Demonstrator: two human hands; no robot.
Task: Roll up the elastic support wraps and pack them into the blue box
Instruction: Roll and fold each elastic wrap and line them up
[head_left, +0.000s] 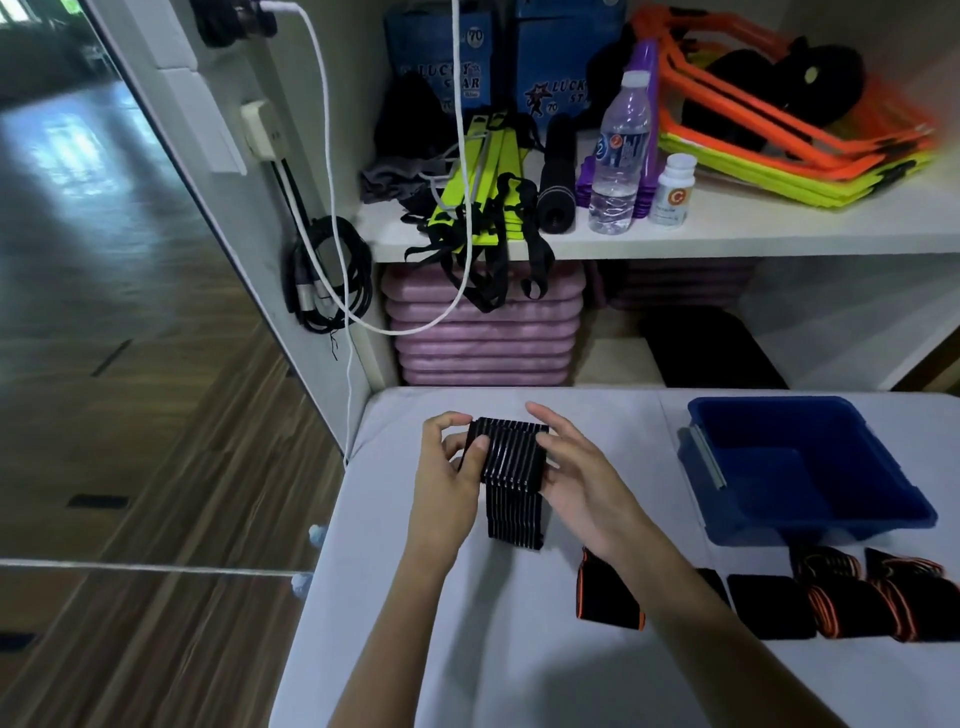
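Observation:
A black ribbed elastic wrap is held above the white table, its loose end hanging down to the tabletop. My left hand pinches the wrap's left edge with thumb and curled fingers. My right hand holds the right side, the fingers partly extended over its top. The blue box stands empty at the right of the table. Several more wraps lie in a row along the front right: one black with orange edges, plain black ones, and black-and-orange striped ones.
Beyond the table, a white shelf carries a water bottle, a white pill bottle, green-and-black straps, a black roller and orange and yellow frames. Pink mats are stacked beneath. White cables hang at the left; wooden floor lies left of the table.

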